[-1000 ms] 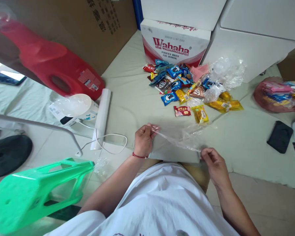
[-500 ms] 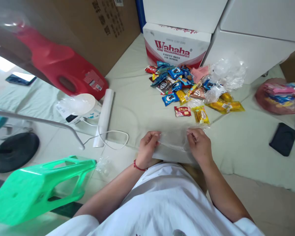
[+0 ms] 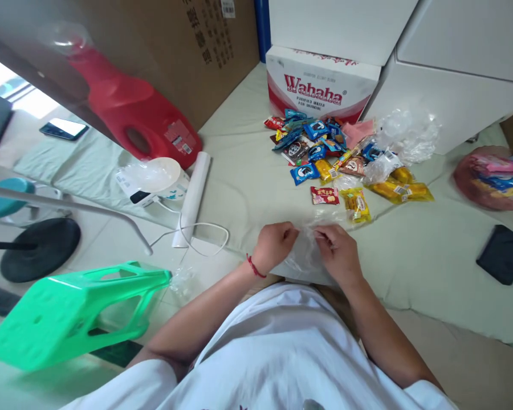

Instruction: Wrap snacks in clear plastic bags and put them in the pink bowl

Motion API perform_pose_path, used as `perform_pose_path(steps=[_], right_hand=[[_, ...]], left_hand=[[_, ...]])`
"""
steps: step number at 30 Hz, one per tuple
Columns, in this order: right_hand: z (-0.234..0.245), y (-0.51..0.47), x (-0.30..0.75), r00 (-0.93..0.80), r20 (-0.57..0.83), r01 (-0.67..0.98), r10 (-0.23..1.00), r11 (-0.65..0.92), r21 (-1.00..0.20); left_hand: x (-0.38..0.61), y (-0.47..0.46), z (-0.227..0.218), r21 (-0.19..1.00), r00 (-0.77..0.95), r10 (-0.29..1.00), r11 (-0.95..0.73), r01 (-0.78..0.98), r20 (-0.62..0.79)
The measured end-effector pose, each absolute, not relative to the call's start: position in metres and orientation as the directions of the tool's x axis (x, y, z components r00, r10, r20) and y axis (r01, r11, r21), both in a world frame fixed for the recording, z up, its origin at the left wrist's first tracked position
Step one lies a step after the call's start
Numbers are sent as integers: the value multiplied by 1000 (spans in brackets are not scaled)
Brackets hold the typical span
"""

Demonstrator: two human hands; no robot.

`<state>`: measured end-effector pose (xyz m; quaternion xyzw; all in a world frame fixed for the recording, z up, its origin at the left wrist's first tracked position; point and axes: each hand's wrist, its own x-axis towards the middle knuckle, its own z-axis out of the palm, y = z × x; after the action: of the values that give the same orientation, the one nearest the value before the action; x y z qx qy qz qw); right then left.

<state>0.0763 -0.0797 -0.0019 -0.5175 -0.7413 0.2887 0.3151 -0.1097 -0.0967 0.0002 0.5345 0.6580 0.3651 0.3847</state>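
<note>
Between my hands, just above my lap, hangs a clear plastic bag (image 3: 301,256). My left hand (image 3: 276,245), with a red cord bracelet at its wrist, pinches the bag's upper left edge. On the other side my right hand (image 3: 337,247) grips its upper right edge with bent fingers. A pile of wrapped snacks (image 3: 318,142) lies on the pale green sheet beyond my hands. Nearest to my fingers are a small red packet (image 3: 325,195) and a yellow packet (image 3: 356,205). Both stay apart from my hands.
A Wahaba-style white and red carton (image 3: 320,85) stands behind the snacks. Crumpled clear plastic (image 3: 410,136) and a bag of colourful packets (image 3: 491,176) are to the right. At left are a red jug (image 3: 141,108), a white roll (image 3: 192,199), a cable and a green stool (image 3: 68,313).
My hands have drawn closer together, and the bag's edge between them has bunched up. The whole view has shifted slightly, while the snacks lie as before.
</note>
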Motion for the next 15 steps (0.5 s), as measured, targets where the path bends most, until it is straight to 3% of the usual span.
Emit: perform_pose_path(steps=[2,5,8,10,12,15], right_hand=[[-7,-78,88,-128,68,477,989,121,-870],[-14,-75,107,71,-161,252,984,-174,-952],[-19,-74,123,134,-325,76,936,-337,-938],[-22,-74,133,118,-377,95,919,-388,-917],[-25,-75,141,86,-376,232,923,-386,-893],[-27,-76,149,29,-321,454,947,-298,-840]], left_hand=[[-119,-92,-10,953,-177,960,249,174,-219],[-134,-88,-18,916,-243,885,371,-150,-398],[-148,-85,-22,868,-268,829,440,-232,-491],[-159,-85,-23,855,-255,817,502,-128,-517],[-168,-88,-23,860,-280,844,500,103,-457],[-174,-97,-18,775,-395,912,325,542,-107]])
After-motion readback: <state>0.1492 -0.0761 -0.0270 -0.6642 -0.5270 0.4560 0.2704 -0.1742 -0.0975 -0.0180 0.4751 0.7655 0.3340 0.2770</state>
